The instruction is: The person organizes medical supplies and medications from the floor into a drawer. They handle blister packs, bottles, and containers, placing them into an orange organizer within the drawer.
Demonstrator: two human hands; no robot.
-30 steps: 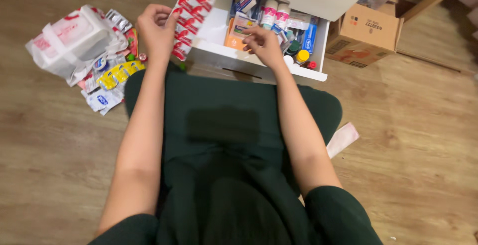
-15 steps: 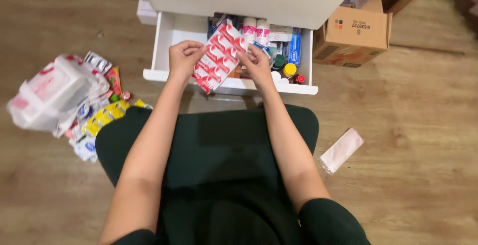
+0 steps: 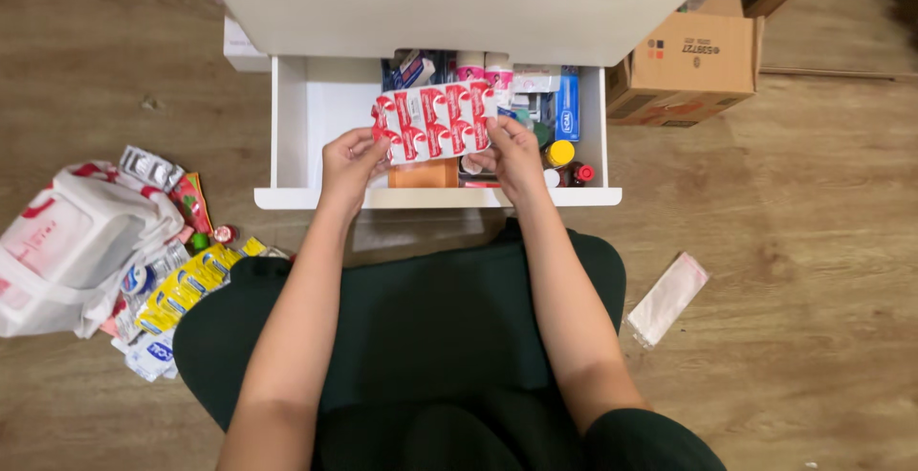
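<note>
Over the open white drawer (image 3: 316,117), set low above a wooden floor (image 3: 813,241), both hands pinch a red-and-white blister sheet (image 3: 432,121) level. The left hand (image 3: 349,163) grips its left end, the right hand (image 3: 514,151) its right end. Left of the drawer lies a white plastic bag (image 3: 62,241); right of it stands a cardboard box (image 3: 688,65).

The red-and-white blister sheet (image 3: 433,120) is covering part of the tubes and boxes at the drawer's (image 3: 287,127) back edge. The white plastic bag (image 3: 57,241) is running off the picture's left edge, and the cardboard box (image 3: 684,74) is partly sitting behind the cabinet front (image 3: 430,2).
</note>
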